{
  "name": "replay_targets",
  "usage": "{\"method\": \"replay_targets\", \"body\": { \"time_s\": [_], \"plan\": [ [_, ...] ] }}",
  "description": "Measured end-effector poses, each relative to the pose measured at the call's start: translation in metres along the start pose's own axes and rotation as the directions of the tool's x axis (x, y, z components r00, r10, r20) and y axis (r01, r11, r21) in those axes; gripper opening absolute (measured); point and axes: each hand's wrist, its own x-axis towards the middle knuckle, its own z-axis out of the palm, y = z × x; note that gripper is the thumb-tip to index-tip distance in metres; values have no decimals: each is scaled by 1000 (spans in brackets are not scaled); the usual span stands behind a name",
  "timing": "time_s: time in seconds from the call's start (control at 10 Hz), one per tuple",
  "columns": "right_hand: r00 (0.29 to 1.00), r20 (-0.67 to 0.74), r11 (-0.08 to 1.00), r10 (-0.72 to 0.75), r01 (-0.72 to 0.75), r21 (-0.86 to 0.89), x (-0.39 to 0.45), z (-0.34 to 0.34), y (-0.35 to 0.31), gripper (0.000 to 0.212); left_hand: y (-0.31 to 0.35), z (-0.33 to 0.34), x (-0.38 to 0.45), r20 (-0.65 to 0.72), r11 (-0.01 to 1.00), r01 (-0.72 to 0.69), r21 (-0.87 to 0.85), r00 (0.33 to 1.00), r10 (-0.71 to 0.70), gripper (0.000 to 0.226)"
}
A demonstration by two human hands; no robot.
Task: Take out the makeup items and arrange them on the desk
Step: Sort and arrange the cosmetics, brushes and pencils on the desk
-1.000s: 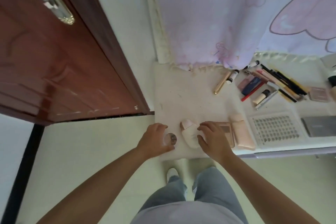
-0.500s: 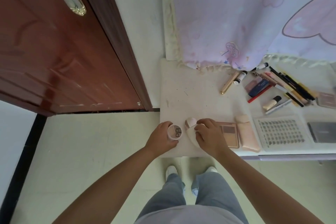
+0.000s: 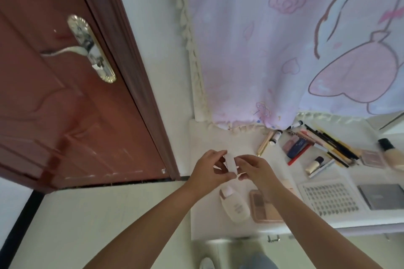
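Both hands are raised above the white desk (image 3: 209, 137) and hold one small white jar (image 3: 231, 163) between them. My left hand (image 3: 209, 169) grips it from the left, my right hand (image 3: 254, 169) pinches it from the right. Below them a white bottle with a pink cap (image 3: 235, 205) lies on the desk beside a pink palette (image 3: 261, 207). Further right lie a lash tray (image 3: 329, 199) and a grey compact (image 3: 382, 195).
Pencils, tubes and lipsticks (image 3: 317, 146) lie in a row at the back right under a pink printed curtain (image 3: 284, 39). A foundation bottle (image 3: 392, 155) lies at the right edge. A brown door (image 3: 65, 116) stands at left.
Both hands have lifted off the desk's front edge and come together on the small jar. The white bottle was let go and lies on the desk. The camera tilted up.
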Motion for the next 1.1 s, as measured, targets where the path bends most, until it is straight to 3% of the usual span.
{"method": "replay_targets", "body": {
  "time_s": [0.2,0.3,0.4,0.5,0.6,0.7,0.9,1.1],
  "plan": [
    [1000,5,971,4,-5,241,-1,-6,-39,22,32,-4,15,-58,946,-254,201,961,270,43],
    [1000,22,962,6,-12,272,-3,-4,-53,24,48,0,18,-131,925,-295,240,934,332,66],
    [1000,10,972,-12,10,235,-6,-4,-63,28,59,2,22,-227,908,-318,271,896,381,76],
    [1000,-13,982,8,-5,186,-8,-3,-68,45,67,2,23,-281,897,-330,294,867,411,75],
    [998,-45,992,35,-29,120,-11,-3,-72,52,72,0,24,-258,865,-341,368,856,447,74],
    [994,-57,989,92,-84,124,-13,-2,-75,48,77,0,21,-238,853,-330,404,863,446,72],
    [987,-108,992,116,-111,55,-17,-2,-85,37,84,6,14,-313,937,-280,208,888,335,31],
    [996,-87,955,21,-46,-293,-15,-8,-86,28,85,10,8,-343,952,-176,250,904,257,38]
  ]
}}
